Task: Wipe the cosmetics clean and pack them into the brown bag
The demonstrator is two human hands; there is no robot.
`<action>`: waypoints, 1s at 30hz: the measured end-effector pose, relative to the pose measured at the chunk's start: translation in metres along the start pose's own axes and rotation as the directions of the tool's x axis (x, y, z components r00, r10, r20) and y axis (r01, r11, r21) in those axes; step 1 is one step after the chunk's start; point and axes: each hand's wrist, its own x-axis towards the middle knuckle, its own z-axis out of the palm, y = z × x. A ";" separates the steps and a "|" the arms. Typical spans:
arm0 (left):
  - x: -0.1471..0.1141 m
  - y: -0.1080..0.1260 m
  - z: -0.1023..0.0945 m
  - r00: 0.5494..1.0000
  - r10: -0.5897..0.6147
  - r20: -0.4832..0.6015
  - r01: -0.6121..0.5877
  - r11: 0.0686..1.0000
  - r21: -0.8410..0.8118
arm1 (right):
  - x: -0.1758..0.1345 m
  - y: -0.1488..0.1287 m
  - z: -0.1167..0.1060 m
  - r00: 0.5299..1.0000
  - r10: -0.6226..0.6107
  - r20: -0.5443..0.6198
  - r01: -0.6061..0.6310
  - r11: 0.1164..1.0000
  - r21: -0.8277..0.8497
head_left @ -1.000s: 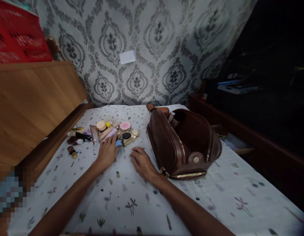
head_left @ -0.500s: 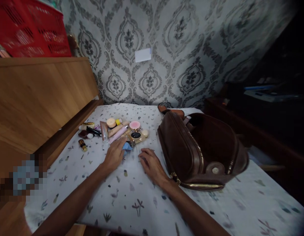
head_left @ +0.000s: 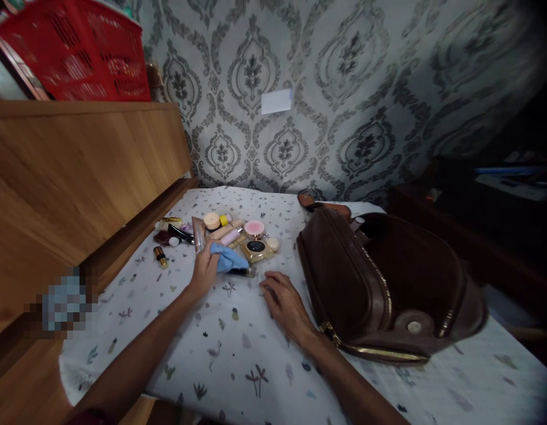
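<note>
My left hand (head_left: pixel 204 273) pinches a light blue cloth (head_left: pixel 230 258) at the near side of a group of cosmetics. A small dark item with a clear end (head_left: pixel 250 272) pokes out from under the cloth. My right hand (head_left: pixel 286 304) rests on the tabletop with its fingers loosely bent and holds nothing. Between the hands and the wall lie a gold pouch with a black oval label (head_left: pixel 256 247), a pink round compact (head_left: pixel 254 228), a lilac tube (head_left: pixel 230 237) and a round peach-topped jar (head_left: pixel 211 221). To the right, a brown leather bag (head_left: pixel 344 277) gapes unzipped.
Further left are a small brown-and-gold bottle (head_left: pixel 160 257) and a black tube (head_left: pixel 181 234). A wooden panel (head_left: pixel 91 159) borders the table's left side, with a red basket (head_left: pixel 87 53) on top. Patterned wallpaper (head_left: pixel 285 150) closes off the back.
My left hand has lifted and spread the blue cloth, which now shows more and covers part of the dark item. The view has shifted left; my right hand stays on the table.
</note>
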 end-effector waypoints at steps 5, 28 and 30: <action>0.012 -0.024 -0.014 0.975 -0.163 -0.153 0.182 0.976 0.116 | 0.001 -0.001 -0.001 1.000 0.005 0.015 -0.005 1.000 -0.003; 0.007 -0.043 -0.024 0.996 -0.088 -0.009 0.088 0.996 -0.004 | 0.002 -0.001 -0.003 0.999 0.026 0.033 -0.026 1.000 0.012; 0.009 -0.048 -0.028 0.993 -0.114 -0.032 0.113 0.993 -0.021 | 0.002 -0.001 -0.003 0.999 0.027 0.029 -0.027 1.000 0.015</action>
